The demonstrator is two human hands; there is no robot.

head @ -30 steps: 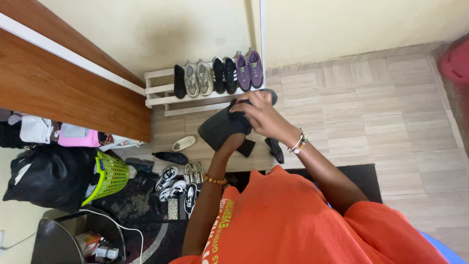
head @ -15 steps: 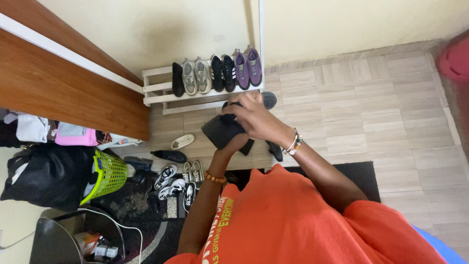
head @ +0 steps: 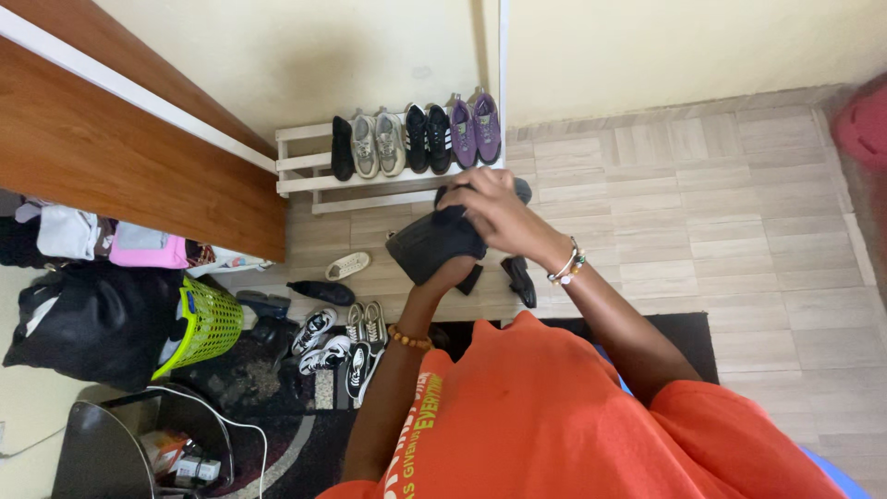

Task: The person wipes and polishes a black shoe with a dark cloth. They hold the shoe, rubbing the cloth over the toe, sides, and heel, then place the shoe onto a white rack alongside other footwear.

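The black shoe is dark and matte, with a rounded body. It is held up in the air above the tiled floor, just near of the white shoe rack. The left hand supports it from below; its fingers are hidden under the shoe, so I cannot tell how much they are closed. The right hand lies over the far top of the shoe, fingers bent and pressing a dark cloth on it. On the rack stand a black shoe, grey sneakers, black striped sneakers and purple sneakers. To the left are loose shoes and a green basket.
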